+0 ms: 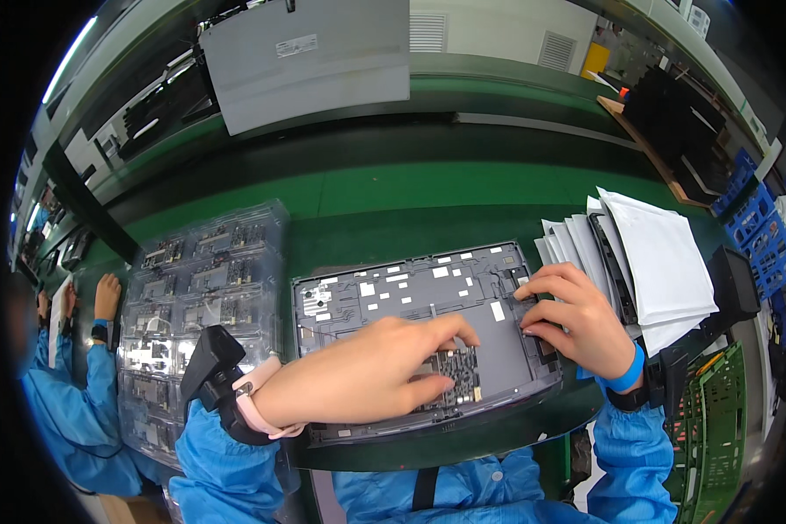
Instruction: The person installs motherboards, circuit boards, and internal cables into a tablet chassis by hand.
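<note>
A grey laptop-like casing [506,349] dotted with white stickers lies in front of me on the green bench. Between the thumb and fingers of my left hand [393,362] is a dark circuit board [467,375], held over the casing's lower middle. My right hand [576,319] has its fingers bent, with the tips down at the casing's right side. Thumb and middle finger come close together there; whatever they pinch is too small to make out.
At left, clear plastic trays [275,236] hold several circuit boards. White sleeves [659,262] stand stacked at right, close to my right hand. A green crate [716,419] is at lower right, blue baskets [760,236] beyond it. Another person's hand [106,297] rests past the trays.
</note>
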Tool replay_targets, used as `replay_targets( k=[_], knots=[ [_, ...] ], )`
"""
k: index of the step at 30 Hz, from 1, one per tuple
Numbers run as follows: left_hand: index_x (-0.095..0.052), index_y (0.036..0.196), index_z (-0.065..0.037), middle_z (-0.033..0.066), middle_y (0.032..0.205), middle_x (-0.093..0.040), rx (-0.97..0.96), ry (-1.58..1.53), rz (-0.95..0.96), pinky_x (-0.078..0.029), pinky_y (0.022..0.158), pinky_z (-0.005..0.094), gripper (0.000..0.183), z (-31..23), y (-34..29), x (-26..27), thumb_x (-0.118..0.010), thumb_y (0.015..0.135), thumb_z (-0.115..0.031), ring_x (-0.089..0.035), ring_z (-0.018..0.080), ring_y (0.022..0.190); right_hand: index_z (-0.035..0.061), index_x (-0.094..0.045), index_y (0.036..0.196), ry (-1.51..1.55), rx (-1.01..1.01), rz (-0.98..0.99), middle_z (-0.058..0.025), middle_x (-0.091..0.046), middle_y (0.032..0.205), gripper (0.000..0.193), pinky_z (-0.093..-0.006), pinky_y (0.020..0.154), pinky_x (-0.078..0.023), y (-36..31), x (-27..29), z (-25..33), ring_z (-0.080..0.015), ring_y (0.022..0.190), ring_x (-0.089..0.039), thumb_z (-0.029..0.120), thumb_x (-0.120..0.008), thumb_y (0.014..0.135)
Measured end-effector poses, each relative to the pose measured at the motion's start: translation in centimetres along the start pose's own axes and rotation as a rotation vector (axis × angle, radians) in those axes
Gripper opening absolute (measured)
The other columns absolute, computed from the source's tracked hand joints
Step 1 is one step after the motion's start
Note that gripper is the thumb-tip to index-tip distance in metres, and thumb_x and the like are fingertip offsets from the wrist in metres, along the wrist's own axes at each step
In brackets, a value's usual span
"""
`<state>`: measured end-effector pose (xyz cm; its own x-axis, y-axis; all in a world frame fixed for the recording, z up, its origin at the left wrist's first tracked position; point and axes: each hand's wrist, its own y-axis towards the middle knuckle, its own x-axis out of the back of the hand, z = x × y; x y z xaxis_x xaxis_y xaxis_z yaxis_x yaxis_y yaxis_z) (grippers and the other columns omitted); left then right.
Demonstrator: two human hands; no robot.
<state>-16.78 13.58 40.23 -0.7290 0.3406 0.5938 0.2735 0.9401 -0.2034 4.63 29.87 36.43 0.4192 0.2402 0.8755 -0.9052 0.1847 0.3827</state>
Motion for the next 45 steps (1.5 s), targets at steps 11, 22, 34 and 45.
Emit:
replay_targets(
  k=[11,22,34,45],
  knots=[
    [-0.048,0.12,-0.007,0.0214,0.096,-0.062,-0.094,0.052,-0.173,-0.049,0.071,0.0382,0.04,1.0,1.4,0.2,-0.061,0.082,-0.014,-0.064,0.0358,0.083,0.0064,-0.066,0.084,-0.154,-0.032,-0.075,-0.0035,-0.061,0.105,0.019,-0.0365,0.085,-0.044,0.1,0.5,-0.8,-0.0268,0.103,-0.053,-0.001,-0.066,0.067],
    [-0.049,0.118,-0.007,0.022,0.106,-0.058,0.068,-0.034,-0.254,-0.049,0.078,0.0388,0.038,0.7,2.9,0.1,-0.059,0.082,-0.009,-0.062,0.0358,0.088,0.0051,-0.07,0.085,0.123,0.04,-0.203,-0.0042,-0.068,0.091,0.016,-0.0319,0.08,-0.047,1.4,-1.5,-1.9,-0.0227,0.091,-0.061,0.003,-0.069,0.069],
    [-0.06,0.091,-0.002,0.0194,0.109,-0.052,-0.118,0.214,-0.632,-0.049,0.075,0.0409,0.012,0.2,7.2,-1.5,-0.06,0.083,-0.011,-0.06,0.0358,0.087,0.0019,-0.069,0.083,0.392,-0.352,-0.365,-0.0095,-0.066,0.075,0.009,-0.0308,0.066,-0.047,1.6,-3.2,-0.2,-0.0225,0.072,-0.062,0.004,-0.067,0.075],
    [-0.061,0.093,-0.001,0.0136,0.099,-0.057,-0.178,0.015,-0.652,-0.049,0.071,0.0323,0.011,1.0,8.5,-2.2,-0.059,0.083,-0.007,-0.062,0.0235,0.081,0.0004,-0.066,0.08,0.507,-0.455,-0.482,-0.0077,-0.064,0.073,0.006,-0.0279,0.07,-0.046,1.4,-3.1,0.1,-0.017,0.073,-0.061,0.002,-0.065,0.074]
  ],
)
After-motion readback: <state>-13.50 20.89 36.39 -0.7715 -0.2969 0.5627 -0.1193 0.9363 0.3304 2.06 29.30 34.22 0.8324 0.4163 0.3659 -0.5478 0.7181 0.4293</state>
